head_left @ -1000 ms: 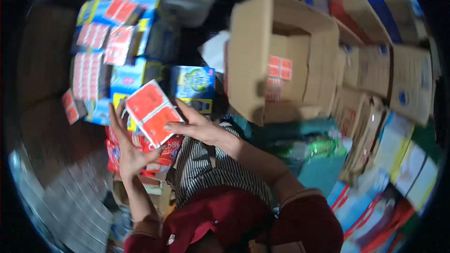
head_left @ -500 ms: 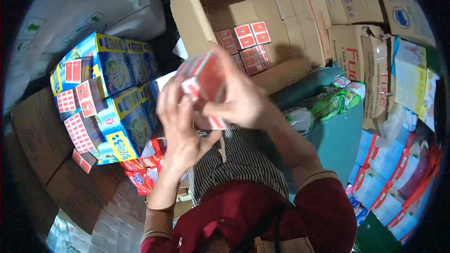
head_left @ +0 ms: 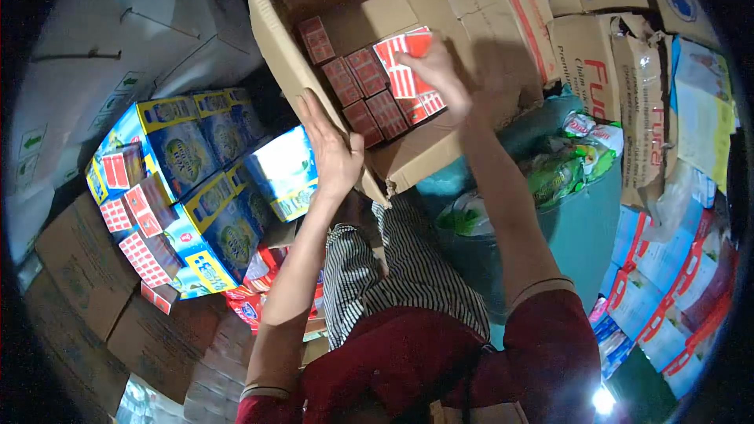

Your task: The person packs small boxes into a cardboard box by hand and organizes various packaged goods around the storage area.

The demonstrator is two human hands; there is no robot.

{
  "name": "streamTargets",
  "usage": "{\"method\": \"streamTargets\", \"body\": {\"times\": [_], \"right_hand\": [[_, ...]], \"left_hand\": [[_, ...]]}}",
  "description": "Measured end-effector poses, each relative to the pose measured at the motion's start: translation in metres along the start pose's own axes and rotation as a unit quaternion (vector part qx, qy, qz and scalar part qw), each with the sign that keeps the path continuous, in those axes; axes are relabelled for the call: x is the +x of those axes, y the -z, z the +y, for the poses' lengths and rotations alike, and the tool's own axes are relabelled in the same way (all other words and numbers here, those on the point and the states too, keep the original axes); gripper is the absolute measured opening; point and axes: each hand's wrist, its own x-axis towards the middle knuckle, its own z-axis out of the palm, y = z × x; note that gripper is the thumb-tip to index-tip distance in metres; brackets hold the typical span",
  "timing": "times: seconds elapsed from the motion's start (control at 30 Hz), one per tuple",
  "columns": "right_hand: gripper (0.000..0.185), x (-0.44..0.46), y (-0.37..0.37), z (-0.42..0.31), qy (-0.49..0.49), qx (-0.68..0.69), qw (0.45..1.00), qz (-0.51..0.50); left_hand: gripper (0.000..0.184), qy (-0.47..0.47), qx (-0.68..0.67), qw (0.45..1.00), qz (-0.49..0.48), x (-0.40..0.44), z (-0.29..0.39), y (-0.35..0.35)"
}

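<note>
Your right hand (head_left: 440, 78) has a partly closed grip on a red pack (head_left: 415, 48) inside the carton (head_left: 284, 58), thumb across it; I can't tell how the other fingers sit. Your left hand (head_left: 333, 158) is open, palm flat on the carton's near side, grasping nothing. Progress-wise, I'd call it partway: at least five other packs (head_left: 367, 72) are already in there in snug rows, while several loose packs (head_left: 143, 259) sit outside, on and beside the blue boxes (head_left: 182, 149).
</note>
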Motion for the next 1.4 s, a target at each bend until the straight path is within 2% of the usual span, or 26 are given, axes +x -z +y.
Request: {"method": "streamTargets", "body": {"times": [0.07, 0.1, 0.2, 0.23, 0.27, 0.3, 0.47, 0.67, 0.73, 0.8, 0.83, 0.9, 1.0, 1.4], "right_hand": [[0.113, 0.003, -0.024, -0.002, -0.062, -0.085, 0.994, -0.011], [0.113, 0.006, -0.034, 0.002, -0.104, -0.041, 0.993, -0.045], [0.113, 0.014, -0.084, 0.029, -0.121, -0.135, 0.98, -0.078], [0.106, 0.007, -0.098, 0.024, -0.122, -0.191, 0.972, -0.062], [0.091, -0.001, -0.098, 0.026, -0.165, -0.202, 0.96, -0.104], [0.084, 0.002, -0.116, 0.049, -0.158, -0.211, 0.958, -0.11], [0.075, -0.014, -0.171, 0.07, -0.175, -0.317, 0.921, -0.142], [0.067, -0.021, -0.189, 0.075, -0.184, -0.375, 0.896, -0.154], [0.064, -0.023, -0.193, 0.078, -0.156, -0.409, 0.886, -0.152], [0.061, -0.03, -0.196, 0.08, -0.07, -0.473, 0.866, -0.149], [0.059, -0.038, -0.195, 0.081, 0.006, -0.489, 0.86, -0.144], [0.053, -0.039, -0.189, 0.082, 0.034, -0.433, 0.88, -0.192], [0.051, -0.036, -0.181, 0.08, 0.022, -0.412, 0.883, -0.222], [0.044, 0.0, -0.145, 0.045, -0.021, -0.339, 0.919, -0.2]], "left_hand": [[0.092, -0.001, -0.015, 1.0, -0.005, 0.003, 0.004, -0.001], [0.092, 0.0, -0.026, 1.0, -0.008, 0.003, 0.004, -0.001], [0.093, 0.007, -0.054, 0.998, -0.027, 0.004, -0.002, -0.002], [0.093, 0.01, -0.062, 0.997, -0.033, 0.004, -0.002, -0.002], [0.093, 0.013, -0.071, 0.997, -0.037, 0.005, -0.002, -0.002], [0.093, 0.022, -0.075, 0.996, -0.044, 0.004, -0.002, -0.002], [0.094, 0.059, -0.127, 0.988, -0.063, 0.005, 0.001, -0.001], [0.095, 0.048, -0.11, 0.992, -0.05, 0.005, -0.001, -0.002], [0.095, 0.048, -0.108, 0.992, -0.049, 0.006, -0.002, -0.003], [0.094, 0.047, -0.104, 0.992, -0.049, 0.006, -0.002, -0.003], [0.094, 0.046, -0.103, 0.992, -0.049, 0.005, -0.002, -0.003], [0.094, 0.044, -0.102, 0.993, -0.049, 0.004, -0.003, -0.003], [0.094, 0.041, -0.1, 0.993, -0.049, 0.005, -0.003, -0.002], [0.095, 0.015, -0.086, 0.996, -0.034, 0.005, -0.007, -0.007]]}}
